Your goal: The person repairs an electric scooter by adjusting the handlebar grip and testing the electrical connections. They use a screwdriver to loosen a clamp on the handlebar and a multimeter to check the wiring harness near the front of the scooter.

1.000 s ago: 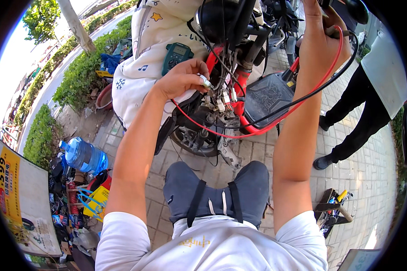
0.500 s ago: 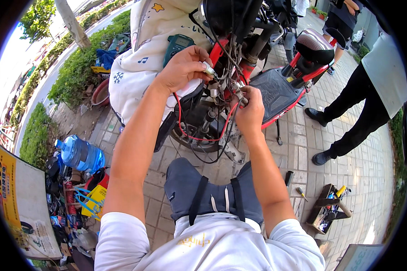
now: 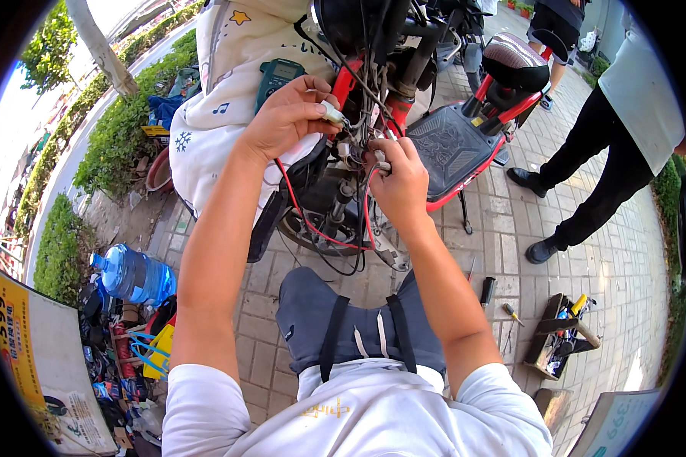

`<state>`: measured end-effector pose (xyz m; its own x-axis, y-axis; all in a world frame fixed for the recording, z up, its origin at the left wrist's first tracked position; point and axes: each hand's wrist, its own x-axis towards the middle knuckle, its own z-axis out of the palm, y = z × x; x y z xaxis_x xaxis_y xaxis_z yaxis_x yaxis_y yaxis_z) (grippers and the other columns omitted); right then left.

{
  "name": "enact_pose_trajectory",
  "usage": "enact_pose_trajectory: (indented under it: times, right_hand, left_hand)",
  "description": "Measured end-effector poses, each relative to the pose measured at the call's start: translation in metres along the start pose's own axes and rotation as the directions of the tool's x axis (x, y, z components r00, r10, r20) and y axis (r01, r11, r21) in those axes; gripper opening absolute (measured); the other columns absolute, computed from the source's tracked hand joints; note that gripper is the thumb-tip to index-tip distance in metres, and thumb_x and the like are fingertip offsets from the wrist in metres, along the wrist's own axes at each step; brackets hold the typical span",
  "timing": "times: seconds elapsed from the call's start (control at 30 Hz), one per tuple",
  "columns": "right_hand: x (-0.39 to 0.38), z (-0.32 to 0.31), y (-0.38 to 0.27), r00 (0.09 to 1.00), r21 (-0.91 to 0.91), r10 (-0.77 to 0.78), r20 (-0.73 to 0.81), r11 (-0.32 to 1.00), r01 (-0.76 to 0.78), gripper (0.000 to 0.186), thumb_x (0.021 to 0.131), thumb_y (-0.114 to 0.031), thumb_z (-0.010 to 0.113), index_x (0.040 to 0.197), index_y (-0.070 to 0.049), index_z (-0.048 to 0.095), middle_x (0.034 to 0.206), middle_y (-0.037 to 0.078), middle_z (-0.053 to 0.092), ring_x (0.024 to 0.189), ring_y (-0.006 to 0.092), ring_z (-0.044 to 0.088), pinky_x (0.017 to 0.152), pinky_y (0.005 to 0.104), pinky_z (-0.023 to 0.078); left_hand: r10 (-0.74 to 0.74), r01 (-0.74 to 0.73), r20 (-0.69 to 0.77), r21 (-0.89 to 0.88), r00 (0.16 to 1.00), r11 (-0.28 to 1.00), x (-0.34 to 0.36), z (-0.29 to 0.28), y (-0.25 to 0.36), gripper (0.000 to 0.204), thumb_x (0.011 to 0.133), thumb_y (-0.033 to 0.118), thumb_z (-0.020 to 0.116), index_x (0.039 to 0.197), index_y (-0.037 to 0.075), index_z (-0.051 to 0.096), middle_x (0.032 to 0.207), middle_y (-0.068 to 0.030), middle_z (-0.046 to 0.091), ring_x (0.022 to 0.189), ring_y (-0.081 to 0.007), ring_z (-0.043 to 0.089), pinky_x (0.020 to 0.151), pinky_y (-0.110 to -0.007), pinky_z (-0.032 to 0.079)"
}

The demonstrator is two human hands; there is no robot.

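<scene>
An electric scooter's front end [image 3: 351, 91] stands before me, its wiring [image 3: 370, 114] exposed. My left hand [image 3: 286, 118] pinches a white plug connector [image 3: 332, 113] with wires running out of it. Close beside it, my right hand [image 3: 402, 179] is closed around a small wire connector [image 3: 379, 158] in the bundle; its fingers partly hide it. Red and black leads [image 3: 309, 225] loop below both hands, over the front wheel. A teal handheld meter [image 3: 280, 78] lies on the white padded cover [image 3: 213, 129], just beyond my left hand.
The scooter's footboard [image 3: 461, 141] and seat [image 3: 517, 61] extend to the right. A person in dark trousers [image 3: 606, 164] stands there; another stands farther back. Tools [image 3: 513, 314] and a wooden toolbox [image 3: 560, 335] sit on the paving. A blue water jug [image 3: 133, 274] and clutter lie left.
The scooter and both hands appear slightly farther left in view. My right hand has shifted a little toward the left hand. The white connector stays in my left hand.
</scene>
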<state>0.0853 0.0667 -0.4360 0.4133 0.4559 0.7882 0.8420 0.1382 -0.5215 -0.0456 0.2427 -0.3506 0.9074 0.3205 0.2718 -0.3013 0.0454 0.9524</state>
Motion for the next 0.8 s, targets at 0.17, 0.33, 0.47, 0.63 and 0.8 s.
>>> enact_pose_trajectory:
  times: [0.17,0.33,0.47,0.63,0.8]
  right_hand:
    - [0.011,0.008,-0.013,0.995,-0.167,0.046,0.09,0.986,-0.03,0.024,0.072,-0.016,0.074,0.094,-0.009,0.067,0.083,0.01,0.06,0.072,0.0318,0.063,0.06,0.0407,0.049]
    - [0.013,0.005,-0.01,0.995,-0.122,0.029,0.097,0.992,-0.017,0.021,0.07,-0.016,0.073,0.09,-0.009,0.068,0.084,0.009,0.062,0.072,0.0317,0.063,0.061,0.0403,0.051]
    - [0.011,-0.001,-0.007,0.992,-0.071,0.039,0.116,0.997,-0.03,0.022,0.07,-0.015,0.073,0.09,-0.009,0.068,0.084,0.008,0.062,0.071,0.0309,0.064,0.06,0.0399,0.051]
    - [0.024,0.0,-0.017,0.996,0.084,0.052,0.079,0.995,-0.058,0.022,0.074,-0.013,0.072,0.094,-0.006,0.07,0.086,0.011,0.065,0.073,0.0305,0.064,0.065,0.038,0.051]
    - [0.049,0.01,-0.017,0.966,0.257,0.173,0.193,0.941,-0.22,0.024,0.079,-0.014,0.075,0.096,0.002,0.069,0.08,0.012,0.069,0.071,0.015,0.063,0.067,0.0292,0.05]
  left_hand:
    - [0.002,-0.001,0.03,-0.025,1.0,1.0,0.0,0.002,0.001,0.034,0.085,0.002,0.058,0.118,0.002,0.048,0.106,-0.011,0.061,0.093,-0.0234,0.066,0.083,-0.036,0.055]
    - [-0.006,0.009,0.068,-0.032,0.998,0.999,0.0,0.0,0.001,0.039,0.087,0.002,0.058,0.125,0.001,0.046,0.109,-0.0114,0.062,0.094,-0.0232,0.066,0.083,-0.034,0.055]
    - [-0.017,0.018,0.038,-0.007,0.999,1.0,0.001,0.0,-0.002,0.038,0.092,0.006,0.058,0.128,0.002,0.045,0.11,-0.0111,0.063,0.095,-0.0212,0.066,0.082,-0.031,0.055]
    - [-0.037,0.037,0.021,-0.03,0.999,0.999,0.001,-0.003,-0.002,0.037,0.095,0.013,0.059,0.127,0.002,0.046,0.11,-0.0103,0.064,0.094,-0.0194,0.066,0.081,-0.03,0.055]
    - [-0.022,0.022,-0.011,-0.035,1.0,0.999,0.002,0.0,-0.001,0.036,0.095,0.014,0.059,0.127,0.003,0.046,0.108,-0.0091,0.064,0.092,-0.0185,0.066,0.081,-0.031,0.055]
